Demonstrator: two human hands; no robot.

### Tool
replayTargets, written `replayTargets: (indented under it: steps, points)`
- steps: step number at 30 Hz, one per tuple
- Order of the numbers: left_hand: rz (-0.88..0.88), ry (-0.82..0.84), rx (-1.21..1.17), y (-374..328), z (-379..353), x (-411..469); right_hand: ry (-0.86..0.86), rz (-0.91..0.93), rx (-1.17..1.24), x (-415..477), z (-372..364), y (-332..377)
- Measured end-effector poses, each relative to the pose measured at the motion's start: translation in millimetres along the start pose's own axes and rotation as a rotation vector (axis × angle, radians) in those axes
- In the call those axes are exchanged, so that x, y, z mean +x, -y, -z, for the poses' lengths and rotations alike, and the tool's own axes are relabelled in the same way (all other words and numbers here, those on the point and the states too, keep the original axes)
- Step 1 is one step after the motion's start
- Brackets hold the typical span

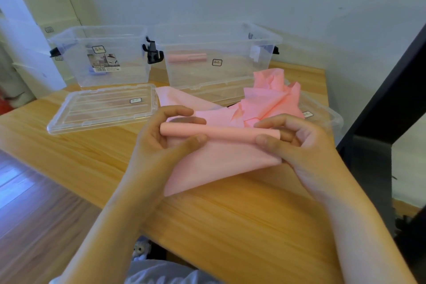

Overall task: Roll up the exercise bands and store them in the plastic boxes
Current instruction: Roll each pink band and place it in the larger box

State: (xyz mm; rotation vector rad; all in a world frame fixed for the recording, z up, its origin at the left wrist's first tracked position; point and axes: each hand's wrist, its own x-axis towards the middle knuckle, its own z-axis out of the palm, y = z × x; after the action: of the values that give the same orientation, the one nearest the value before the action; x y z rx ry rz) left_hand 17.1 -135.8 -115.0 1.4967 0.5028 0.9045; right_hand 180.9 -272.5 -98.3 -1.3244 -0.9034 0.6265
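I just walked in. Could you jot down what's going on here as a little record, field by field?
activity: a person rolling a pink exercise band on a wooden table
left hand: gripping the roll's left end
right hand: gripping the roll's right end
unrolled part: bunched up behind the roll
right box: open, holds a pink roll
left box: open, something purple inside, unclear what
lid: lying flat before the left box

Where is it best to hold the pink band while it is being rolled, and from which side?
Hold the rolled tube at its two ends, one hand from each side, as the left hand and right hand do now. The tube is long and soft; the loose sheet trails away toward the right box.
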Motion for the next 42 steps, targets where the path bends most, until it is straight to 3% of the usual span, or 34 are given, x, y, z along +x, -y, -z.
replayTargets:
  steps: [4, 14, 18, 23, 30, 36, 42]
  points:
    - [0.115, 0.056, -0.015, -1.3, -3.5, -0.6, 0.010, 0.013, -0.056, -3.1, 5.9, 4.7]
    - [0.055, 0.212, -0.215, -11.5, 0.7, -0.1, 0.227, -0.090, -0.113, -14.0, 16.3, 28.5]
    - [0.040, 0.131, -0.064, -7.4, -2.6, 0.0, 0.115, -0.069, -0.197, -9.2, 13.9, 14.8]
    - [0.004, 0.097, -0.066, -3.6, -6.7, 0.1, 0.021, -0.035, -0.181, -1.8, 10.9, 3.7]
    - [0.024, 0.149, -0.097, -2.8, -1.1, 1.5, 0.010, 0.005, -0.133, 2.0, 8.4, 2.6]
    - [0.039, 0.070, -0.075, 2.6, -8.4, 2.4, -0.023, 0.063, -0.176, 5.8, 4.8, -4.3]
    - [0.083, 0.021, -0.031, 5.2, -13.3, 0.4, -0.107, 0.071, -0.073, 8.3, 6.9, -12.0]
